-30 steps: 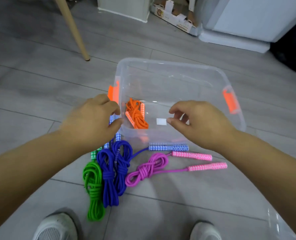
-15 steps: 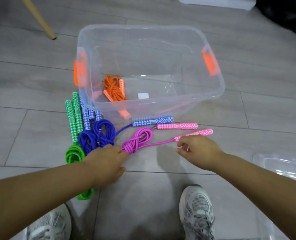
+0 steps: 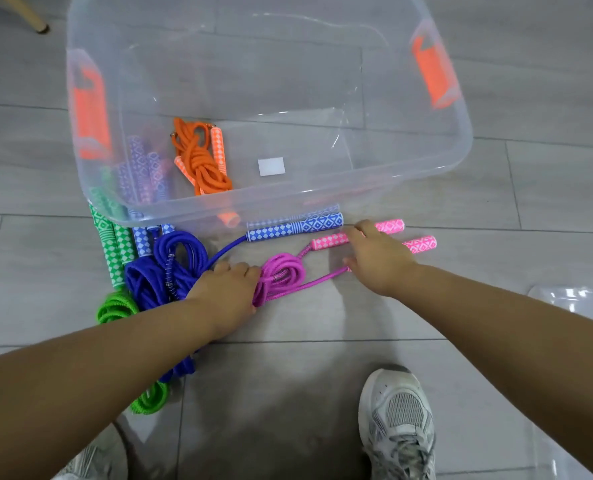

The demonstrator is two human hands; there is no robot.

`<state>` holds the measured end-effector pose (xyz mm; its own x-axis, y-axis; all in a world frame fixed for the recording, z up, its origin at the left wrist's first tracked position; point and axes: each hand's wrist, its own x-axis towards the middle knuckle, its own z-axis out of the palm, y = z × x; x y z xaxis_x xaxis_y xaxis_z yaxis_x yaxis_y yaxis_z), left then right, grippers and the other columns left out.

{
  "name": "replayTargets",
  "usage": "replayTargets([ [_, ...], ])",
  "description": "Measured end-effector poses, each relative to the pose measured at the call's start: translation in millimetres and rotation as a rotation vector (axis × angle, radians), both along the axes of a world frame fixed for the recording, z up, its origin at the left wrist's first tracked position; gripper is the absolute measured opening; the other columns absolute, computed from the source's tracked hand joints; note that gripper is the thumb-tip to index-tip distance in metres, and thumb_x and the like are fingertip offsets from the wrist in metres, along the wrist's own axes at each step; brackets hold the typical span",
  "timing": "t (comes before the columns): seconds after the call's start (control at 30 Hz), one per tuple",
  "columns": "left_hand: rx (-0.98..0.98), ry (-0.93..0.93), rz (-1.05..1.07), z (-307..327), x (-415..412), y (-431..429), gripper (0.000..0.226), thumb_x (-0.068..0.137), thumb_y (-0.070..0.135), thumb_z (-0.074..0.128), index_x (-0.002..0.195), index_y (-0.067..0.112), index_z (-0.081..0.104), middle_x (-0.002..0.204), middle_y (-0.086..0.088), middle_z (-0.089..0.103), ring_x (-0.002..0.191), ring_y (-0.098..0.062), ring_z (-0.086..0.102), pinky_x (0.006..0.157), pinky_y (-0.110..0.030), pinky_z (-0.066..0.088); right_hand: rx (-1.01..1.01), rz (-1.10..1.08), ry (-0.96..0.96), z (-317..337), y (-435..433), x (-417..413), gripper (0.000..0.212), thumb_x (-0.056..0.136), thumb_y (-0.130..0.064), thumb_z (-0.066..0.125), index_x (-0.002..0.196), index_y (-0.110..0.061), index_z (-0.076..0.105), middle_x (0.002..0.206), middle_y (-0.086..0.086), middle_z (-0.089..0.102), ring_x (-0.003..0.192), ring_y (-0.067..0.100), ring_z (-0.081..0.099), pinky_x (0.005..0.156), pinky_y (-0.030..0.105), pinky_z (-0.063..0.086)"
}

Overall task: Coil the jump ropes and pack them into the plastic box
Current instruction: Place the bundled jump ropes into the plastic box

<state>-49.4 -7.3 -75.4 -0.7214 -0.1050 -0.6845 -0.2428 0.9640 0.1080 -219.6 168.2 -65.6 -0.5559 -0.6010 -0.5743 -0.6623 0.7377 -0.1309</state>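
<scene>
My left hand has its fingers curled into the left end of the magenta braided jump rope — a grip on the knotted bundle, as far as I can see. My right hand lies over the rope's two pink diamond-patterned handles, fingers bent across them. I cannot tell whether it has actually closed on them.

I judge this rope light and limp. The loose cord running to the nearer handle would sag and trail if I lifted by the bundle alone. The handles are the only stiff parts, and their textured wrap should not slip. The sensible hold is one hand on the knot and the other gathering both handles.

The handles lie side by side, long axes running left-right along the box's near wall. Their cord ends point left towards the bundle.

All this rests on the grey tiled floor, just in front of the clear plastic box with orange latches. An orange jump rope lies coiled inside, near its left front corner. A dark blue jump rope and a green jump rope lie on the floor beyond my left hand — not yet packed.
</scene>
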Motion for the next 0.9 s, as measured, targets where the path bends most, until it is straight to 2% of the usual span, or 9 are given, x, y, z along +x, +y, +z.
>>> replayTargets([
  [0.13, 0.029, 0.063, -0.109, -3.8, 2.3, -0.5, 0.056, 0.094, 0.028, 0.045, 0.145, 0.028, 0.022, 0.139, 0.002, 0.036, 0.123, -0.028, 0.036, 0.099, -0.039, 0.033, 0.094, 0.077, 0.024, -6.4, 0.4, -0.2, 0.041, 0.089, -0.013, 0.052, 0.128, -0.014, 0.04, 0.129, 0.011, 0.033, 0.103, 0.034, 0.054, 0.07, 0.039, 0.044],
  [0.2, 0.045, 0.09, -0.15, -5.6, 3.7, -0.9, 0.056, 0.095, 0.023, 0.043, 0.145, 0.035, 0.022, 0.14, 0.004, 0.032, 0.124, -0.027, 0.033, 0.101, -0.04, 0.029, 0.131, 0.09, 0.009, -4.9, 4.8, 1.7, 0.034, 0.092, -0.017, 0.047, 0.126, -0.018, 0.045, 0.13, 0.011, 0.03, 0.104, 0.034, 0.053, 0.076, 0.038, 0.046],
  [0.3, 0.037, 0.102, -0.156, -4.8, 5.6, -2.2, 0.056, 0.095, 0.025, 0.042, 0.144, 0.044, 0.021, 0.138, 0.001, 0.029, 0.124, -0.028, 0.03, 0.103, -0.042, 0.024, 0.153, 0.093, 0.012, 0.6, 15.6, 7.1, 0.03, 0.095, -0.024, 0.044, 0.124, -0.027, 0.049, 0.133, 0.012, 0.025, 0.105, 0.035, 0.052, 0.083, 0.037, 0.045],
  [0.4, 0.016, 0.063, -0.171, -0.4, 8.1, -4.2, 0.061, 0.095, 0.024, 0.042, 0.144, 0.049, 0.014, 0.136, -0.001, 0.026, 0.124, -0.029, 0.03, 0.103, -0.044, 0.025, 0.199, 0.132, -0.048, 6.7, 28.4, 13.9, 0.035, 0.095, -0.021, 0.043, 0.129, -0.028, 0.043, 0.125, 0.009, 0.041, 0.11, 0.03, 0.049, 0.076, 0.036, 0.042],
  [0.5, 0.06, 0.02, -0.232, 1.6, 10.8, -7.1, 0.067, 0.094, 0.013, 0.04, 0.145, 0.046, 0.012, 0.139, 0.002, 0.029, 0.122, -0.026, 0.033, 0.098, -0.04, 0.03, 0.196, 0.069, -0.064, 2.5, 38.8, 20.8, 0.037, 0.092, -0.017, 0.043, 0.128, -0.026, 0.042, 0.115, 0.009, 0.053, 0.104, 0.03, 0.054, 0.073, 0.035, 0.044],
  [0.7, 0.148, 0.066, -0.312, -0.8, 15.8, 6.0, 0.057, 0.092, 0.016, 0.047, 0.144, 0.03, 0.028, 0.143, 0.003, 0.035, 0.124, -0.022, 0.04, 0.097, -0.034, 0.034, 0.114, -0.062, -0.137, -1.9, 34.0, 40.8, 0.036, 0.091, -0.042, 0.048, 0.119, -0.019, 0.052, 0.112, 0.014, 0.054, 0.102, 0.033, 0.053, 0.084, 0.039, 0.045],
  [0.83, 0.201, 0.25, -0.321, -5.2, 20.8, 17.1, 0.05, 0.076, 0.01, 0.068, 0.123, 0.013, 0.05, 0.12, -0.011, 0.048, 0.097, -0.032, 0.057, 0.078, -0.037, 0.043, 0.097, -0.037, -0.153, -6.4, 28.9, 60.5, 0.026, 0.089, -0.023, 0.05, 0.114, -0.018, 0.055, 0.115, 0.013, 0.048, 0.102, 0.034, 0.054, 0.084, 0.038, 0.047],
  [0.9, 0.214, 0.28, -0.301, -2.1, 20.9, 20.3, 0.049, 0.074, 0.005, 0.065, 0.12, 0.008, 0.05, 0.121, -0.014, 0.043, 0.097, -0.034, 0.055, 0.077, -0.04, 0.046, 0.045, 0.021, -0.174, -6.3, 26.1, 71.7, 0.023, 0.088, -0.021, 0.051, 0.111, -0.018, 0.057, 0.114, 0.012, 0.047, 0.101, 0.034, 0.055, 0.082, 0.036, 0.045],
])
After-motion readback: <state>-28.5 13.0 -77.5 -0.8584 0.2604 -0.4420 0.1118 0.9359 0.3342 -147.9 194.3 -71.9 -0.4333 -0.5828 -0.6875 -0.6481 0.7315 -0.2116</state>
